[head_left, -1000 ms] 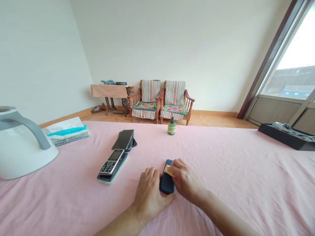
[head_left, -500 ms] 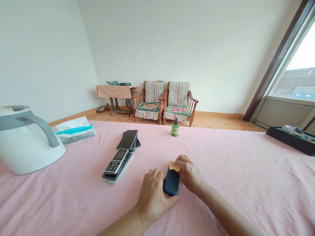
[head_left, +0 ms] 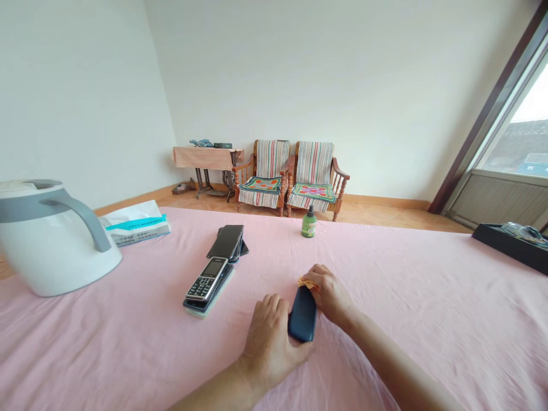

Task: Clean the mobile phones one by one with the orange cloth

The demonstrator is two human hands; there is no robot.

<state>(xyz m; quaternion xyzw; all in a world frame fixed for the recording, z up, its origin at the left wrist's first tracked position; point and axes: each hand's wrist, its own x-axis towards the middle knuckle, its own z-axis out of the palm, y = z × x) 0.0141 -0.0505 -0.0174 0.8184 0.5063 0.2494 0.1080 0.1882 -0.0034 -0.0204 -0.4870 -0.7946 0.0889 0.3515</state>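
A dark blue mobile phone (head_left: 303,315) lies on the pink tablecloth (head_left: 141,348), its plain side up. My left hand (head_left: 270,337) grips it along the left edge, the thumb at its near end. At the phone's far end, my right hand (head_left: 329,292) is closed on a yellow cloth (head_left: 307,283) and presses it to the top edge. To the left, a silver keypad phone (head_left: 207,279) rests on a small stack of phones. Behind that stack sit more black phones (head_left: 226,242), one on another.
A green spray bottle (head_left: 309,221) stands near the far edge. On the left are a white and grey jug (head_left: 60,245) and a tissue pack (head_left: 136,222). A black box (head_left: 509,246) with clear items sits at the right. Two wooden chairs (head_left: 314,180) stand beyond the table.
My right hand has moved the yellow cloth slightly up to the phone's far edge, baring more of its surface. The left hand keeps its grip. The whole view has shifted a little.
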